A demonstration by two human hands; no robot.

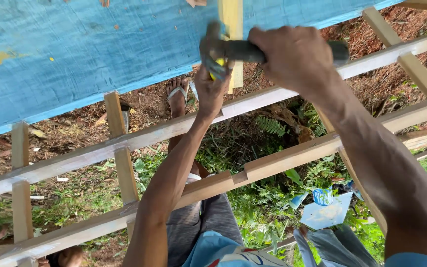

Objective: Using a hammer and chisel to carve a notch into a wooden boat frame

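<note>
Hammer: dark-handled, lying across the frame at 12 o'clock, its head meeting a pale upright wooden batten that is standing against the blue painted board. Right hand: wrapping closed around the hammer handle, at 1 o'clock. Left hand: reaching up just below the hammer head, fingers pinching at the batten's lower end; whether anything is sitting between them cannot be told. Wooden lattice frame: running from 8 to 2 o'clock beneath both arms. Sandalled foot: resting on soil at 11 o'clock.
</note>
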